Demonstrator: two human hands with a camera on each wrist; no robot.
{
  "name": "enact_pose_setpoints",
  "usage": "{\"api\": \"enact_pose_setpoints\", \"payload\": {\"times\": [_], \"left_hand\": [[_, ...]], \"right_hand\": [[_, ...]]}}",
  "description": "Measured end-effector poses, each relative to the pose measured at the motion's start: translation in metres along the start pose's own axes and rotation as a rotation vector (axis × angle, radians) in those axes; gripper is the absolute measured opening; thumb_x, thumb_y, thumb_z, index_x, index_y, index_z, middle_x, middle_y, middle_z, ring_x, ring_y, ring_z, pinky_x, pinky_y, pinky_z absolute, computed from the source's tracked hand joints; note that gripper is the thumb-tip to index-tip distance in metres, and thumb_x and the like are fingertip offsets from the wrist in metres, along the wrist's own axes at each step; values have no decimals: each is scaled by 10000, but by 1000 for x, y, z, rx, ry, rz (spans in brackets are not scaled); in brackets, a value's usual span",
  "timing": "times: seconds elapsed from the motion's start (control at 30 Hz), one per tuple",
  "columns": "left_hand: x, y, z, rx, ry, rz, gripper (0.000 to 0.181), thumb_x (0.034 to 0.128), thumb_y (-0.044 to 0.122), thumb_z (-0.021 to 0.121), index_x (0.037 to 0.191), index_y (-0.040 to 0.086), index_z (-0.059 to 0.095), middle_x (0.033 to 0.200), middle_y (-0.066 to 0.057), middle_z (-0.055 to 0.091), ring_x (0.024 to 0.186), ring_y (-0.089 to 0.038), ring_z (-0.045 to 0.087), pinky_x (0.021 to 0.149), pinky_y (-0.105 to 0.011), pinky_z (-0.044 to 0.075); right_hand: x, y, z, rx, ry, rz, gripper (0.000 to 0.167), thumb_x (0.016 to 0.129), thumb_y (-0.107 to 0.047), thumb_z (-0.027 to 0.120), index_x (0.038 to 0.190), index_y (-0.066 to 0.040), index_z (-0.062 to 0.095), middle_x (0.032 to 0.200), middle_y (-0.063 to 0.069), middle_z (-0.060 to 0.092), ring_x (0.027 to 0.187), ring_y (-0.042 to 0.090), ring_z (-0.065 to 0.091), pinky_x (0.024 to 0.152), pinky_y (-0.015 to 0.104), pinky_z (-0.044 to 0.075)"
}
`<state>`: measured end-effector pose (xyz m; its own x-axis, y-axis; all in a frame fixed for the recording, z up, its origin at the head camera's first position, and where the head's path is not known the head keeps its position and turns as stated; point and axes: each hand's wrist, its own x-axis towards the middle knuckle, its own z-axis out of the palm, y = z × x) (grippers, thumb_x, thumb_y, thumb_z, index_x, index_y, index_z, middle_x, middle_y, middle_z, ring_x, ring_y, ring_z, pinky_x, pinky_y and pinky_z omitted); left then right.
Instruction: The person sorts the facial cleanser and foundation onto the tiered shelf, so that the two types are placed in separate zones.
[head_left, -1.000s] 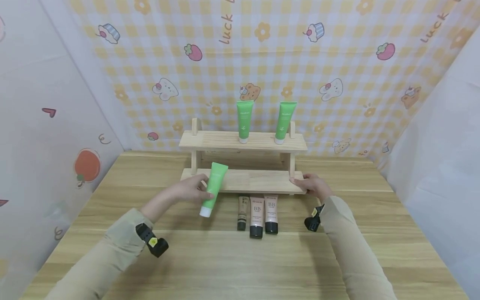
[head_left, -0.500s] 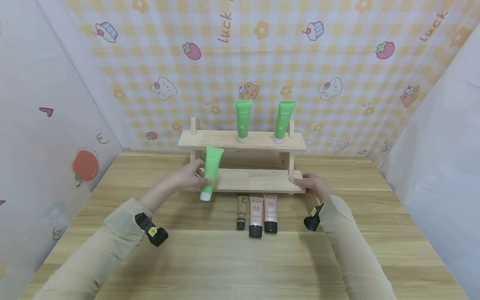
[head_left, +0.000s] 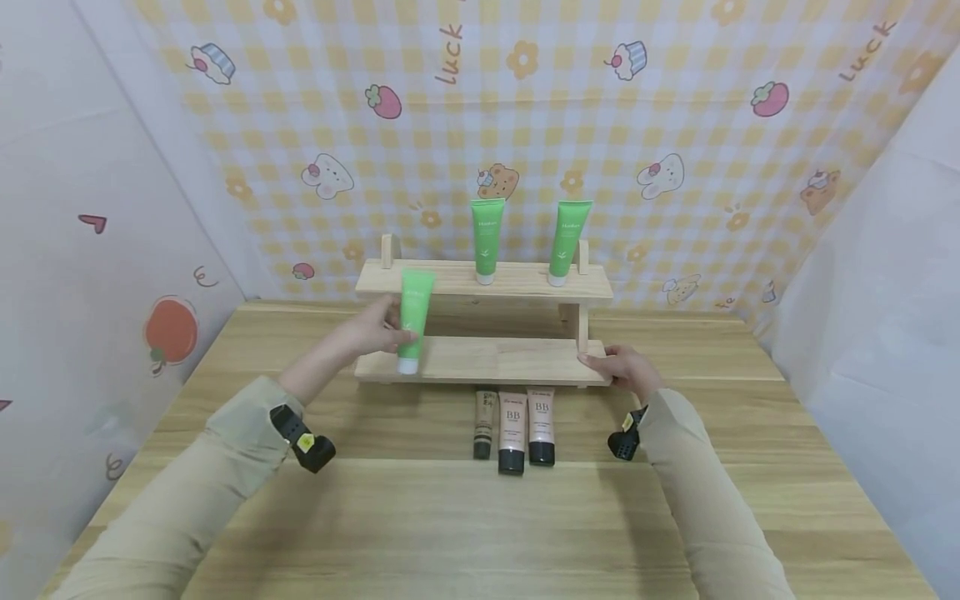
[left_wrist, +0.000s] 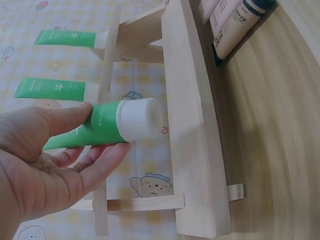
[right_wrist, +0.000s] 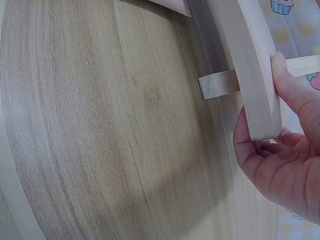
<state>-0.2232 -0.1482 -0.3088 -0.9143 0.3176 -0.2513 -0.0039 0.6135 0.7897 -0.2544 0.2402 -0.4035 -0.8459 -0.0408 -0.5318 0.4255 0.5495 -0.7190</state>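
Note:
My left hand pinches a green squeeze tube between thumb and fingers. Its white cap points down, in front of the left part of the two-tier wooden shelf; in the left wrist view the cap is apart from the lower board. My right hand grips the right end of that lower board, thumb on top and fingers curled underneath, as the right wrist view shows. On the upper board, two more green tubes stand on their caps: one near the middle and one at the right.
Three smaller tubes lie on the wooden table before the shelf: a brown one and two pink BB cream tubes, one in the middle and one at the right. A checked cloth hangs behind the shelf.
My left hand has carried the green tube up and slightly left, from in front of the shelf's lower edge to the lower board's left part. My right hand keeps its grip there.

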Motion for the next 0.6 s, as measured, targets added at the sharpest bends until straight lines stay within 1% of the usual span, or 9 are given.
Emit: {"api": "enact_pose_setpoints", "payload": {"times": [0.07,0.13,0.2,0.27,0.4,0.43,0.5,0.6], "left_hand": [[2,1,-2,-12,12,-10,658,889,103,563,1378,-95,170,1125,-245,423,1007,-327,520,869,-370,531],[3,3,-5,-16,22,-26,667,891,106,562,1381,-95,157,1159,-254,406,1039,-348,515,878,-368,527],[5,4,-7,-28,26,-34,663,896,108,556,1376,-95,148,1203,-275,384,1093,-383,494,905,-390,512],[7,6,-10,-42,37,-38,635,897,94,549,1363,-93,159,1232,-291,378,1135,-410,477,922,-410,499],[11,12,-15,-59,68,-40,575,903,79,534,1340,-78,195,1265,-303,378,1169,-424,460,937,-445,483],[12,13,-16,-56,78,-44,569,904,81,534,1338,-72,200,1266,-298,380,1168,-419,461,937,-441,484],[13,16,-19,-59,97,-45,563,906,86,532,1337,-66,204,1276,-296,367,1167,-415,456,943,-443,480],[16,20,-23,-56,124,-33,572,909,90,526,1346,-65,191,1278,-294,350,1146,-411,454,947,-441,478]], "right_hand": [[0,0,0,-7,3,2,675,885,-405,549,1311,80,355,1019,58,457,918,166,439,806,253,422],[0,0,1,-11,10,6,688,881,-414,552,1318,78,351,1040,67,462,932,171,443,841,278,433],[-1,0,1,-7,11,5,701,880,-412,554,1328,83,339,1073,85,471,961,179,454,892,308,440],[-3,0,0,2,5,-4,709,883,-401,554,1335,94,322,1082,92,478,966,178,463,905,317,444],[-5,0,0,21,-4,-22,692,886,-378,555,1326,105,327,1025,71,488,912,153,473,842,280,452],[-6,-1,0,20,-5,-22,698,887,-376,553,1333,105,315,1041,81,485,916,156,468,841,279,449],[-6,-1,0,19,-2,-15,722,888,-377,549,1355,102,276,1129,138,479,981,190,469,907,320,453],[-8,-3,0,7,-6,-6,787,894,-384,535,1390,110,176,1320,244,368,1140,275,425,1045,409,381]]}}
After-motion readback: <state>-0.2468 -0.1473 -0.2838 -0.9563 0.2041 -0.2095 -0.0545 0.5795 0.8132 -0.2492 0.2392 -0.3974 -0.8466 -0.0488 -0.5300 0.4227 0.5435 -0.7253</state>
